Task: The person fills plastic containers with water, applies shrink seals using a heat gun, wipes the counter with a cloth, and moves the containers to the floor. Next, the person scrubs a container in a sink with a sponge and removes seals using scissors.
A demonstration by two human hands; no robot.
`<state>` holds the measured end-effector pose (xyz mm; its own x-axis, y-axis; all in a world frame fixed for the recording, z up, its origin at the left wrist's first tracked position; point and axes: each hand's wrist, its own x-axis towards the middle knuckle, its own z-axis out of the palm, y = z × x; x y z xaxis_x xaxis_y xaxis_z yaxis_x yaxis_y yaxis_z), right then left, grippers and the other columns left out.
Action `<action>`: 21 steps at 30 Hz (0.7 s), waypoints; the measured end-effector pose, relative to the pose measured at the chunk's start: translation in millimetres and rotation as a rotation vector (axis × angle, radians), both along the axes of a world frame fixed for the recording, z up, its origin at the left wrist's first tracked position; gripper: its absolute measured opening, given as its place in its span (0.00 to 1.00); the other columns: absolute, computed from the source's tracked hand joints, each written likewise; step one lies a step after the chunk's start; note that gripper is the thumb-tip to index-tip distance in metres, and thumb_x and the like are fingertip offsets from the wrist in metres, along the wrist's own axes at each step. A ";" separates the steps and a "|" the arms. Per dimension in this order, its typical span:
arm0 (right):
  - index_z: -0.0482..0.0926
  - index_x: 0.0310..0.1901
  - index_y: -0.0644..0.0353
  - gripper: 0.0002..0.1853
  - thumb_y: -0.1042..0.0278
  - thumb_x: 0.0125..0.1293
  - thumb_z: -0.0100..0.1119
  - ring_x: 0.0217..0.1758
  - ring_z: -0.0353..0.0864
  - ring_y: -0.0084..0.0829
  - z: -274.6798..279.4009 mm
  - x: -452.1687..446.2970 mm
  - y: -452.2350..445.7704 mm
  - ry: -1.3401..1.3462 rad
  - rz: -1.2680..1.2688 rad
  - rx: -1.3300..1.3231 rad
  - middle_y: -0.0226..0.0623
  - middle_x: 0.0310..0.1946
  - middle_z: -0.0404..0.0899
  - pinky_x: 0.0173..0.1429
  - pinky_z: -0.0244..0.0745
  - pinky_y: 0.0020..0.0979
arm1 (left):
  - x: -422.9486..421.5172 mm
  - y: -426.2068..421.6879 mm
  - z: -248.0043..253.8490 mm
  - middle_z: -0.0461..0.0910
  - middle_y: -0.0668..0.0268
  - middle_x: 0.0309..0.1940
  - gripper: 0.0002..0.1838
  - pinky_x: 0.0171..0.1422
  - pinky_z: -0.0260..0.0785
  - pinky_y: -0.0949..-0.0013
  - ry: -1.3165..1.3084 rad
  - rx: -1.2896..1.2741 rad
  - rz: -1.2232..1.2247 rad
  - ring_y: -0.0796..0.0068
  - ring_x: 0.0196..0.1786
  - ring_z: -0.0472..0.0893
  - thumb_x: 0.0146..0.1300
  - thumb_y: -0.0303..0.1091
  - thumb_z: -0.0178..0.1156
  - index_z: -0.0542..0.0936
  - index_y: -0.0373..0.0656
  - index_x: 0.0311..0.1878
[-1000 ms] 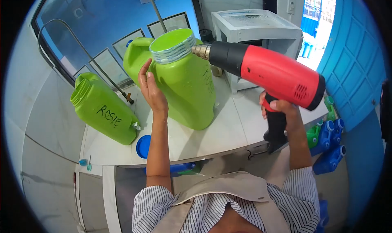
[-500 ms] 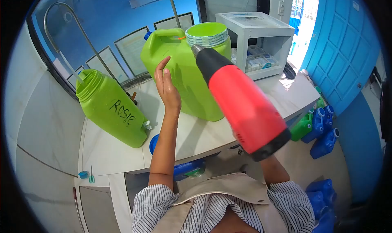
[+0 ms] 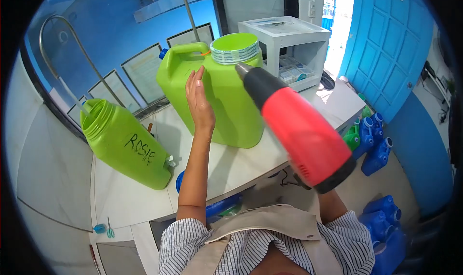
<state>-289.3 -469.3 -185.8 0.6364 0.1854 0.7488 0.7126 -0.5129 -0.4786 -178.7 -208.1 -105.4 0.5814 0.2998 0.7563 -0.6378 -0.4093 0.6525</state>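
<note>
Near the tabletop's [image 3: 267,154] front edge, the green jerrycan [image 3: 231,101] is standing, likely stiff, best lifted by its handle [image 3: 190,48]. The left hand [image 3: 200,108] is pointing open fingers [image 3: 199,77] upward; I can't tell the right hand's behind the heat gun [image 3: 304,135].

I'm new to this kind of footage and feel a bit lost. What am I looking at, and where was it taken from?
No machine does the work here: it is a person using bare hands. Every picture comes from one camera worn on the head, looking forward and down. The left hand is raised and open by the larger green container; I can't tell whether it touches. The right hand is hidden behind a red-and-black heat gun, which it seems to hold, its nozzle near the banded neck. The white counter also bears a green container marked ROSIE, scissors and a partly hidden blue lid.
</note>
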 end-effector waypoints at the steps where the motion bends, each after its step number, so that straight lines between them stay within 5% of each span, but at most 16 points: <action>1: 0.75 0.42 0.62 0.11 0.73 0.57 0.59 0.35 0.76 0.28 5.8 -0.4 -10.2 0.041 -0.004 0.041 0.34 0.36 0.75 0.42 0.73 0.27 | 3.2 -5.6 1.2 0.67 0.56 0.61 0.26 0.72 0.41 0.60 0.026 0.065 0.042 0.59 0.68 0.58 0.70 0.43 0.33 0.67 0.37 0.63; 5: 0.74 0.44 0.65 0.19 0.70 0.49 0.62 0.35 0.78 0.30 45.0 10.7 -39.2 0.613 0.281 0.664 0.40 0.36 0.76 0.39 0.74 0.30 | 21.7 -28.2 0.5 0.64 0.57 0.64 0.27 0.73 0.31 0.54 0.045 0.248 0.137 0.56 0.70 0.54 0.71 0.43 0.32 0.65 0.36 0.64; 8: 0.73 0.39 0.66 0.20 0.61 0.46 0.58 0.26 0.76 0.26 55.8 41.8 -57.7 0.608 0.337 0.748 0.38 0.31 0.74 0.33 0.74 0.27 | 30.9 -41.6 -1.0 0.62 0.55 0.65 0.27 0.73 0.24 0.50 0.048 0.314 0.259 0.55 0.71 0.53 0.71 0.43 0.32 0.64 0.34 0.64; 9: 0.73 0.39 0.66 0.19 0.65 0.46 0.56 0.27 0.77 0.29 53.2 55.4 -67.8 0.598 0.386 0.802 0.40 0.30 0.75 0.31 0.74 0.29 | 32.2 -45.3 -0.6 0.62 0.53 0.65 0.28 0.73 0.25 0.49 0.057 0.318 0.299 0.55 0.70 0.53 0.71 0.43 0.32 0.62 0.33 0.65; 15: 0.72 0.37 0.67 0.17 0.62 0.50 0.53 0.24 0.77 0.29 67.6 165.0 -118.2 0.743 0.674 0.833 0.43 0.29 0.76 0.28 0.75 0.27 | 44.2 -58.4 8.7 0.60 0.48 0.65 0.30 0.72 0.25 0.49 0.066 0.288 0.421 0.55 0.70 0.54 0.71 0.44 0.32 0.57 0.29 0.66; 21: 0.72 0.37 0.70 0.18 0.61 0.52 0.54 0.20 0.75 0.26 152.5 243.7 -121.4 0.880 0.688 0.629 0.42 0.27 0.76 0.24 0.74 0.24 | 52.9 -54.0 17.7 0.61 0.50 0.64 0.30 0.73 0.29 0.54 0.023 0.151 0.454 0.57 0.70 0.54 0.71 0.46 0.30 0.59 0.31 0.65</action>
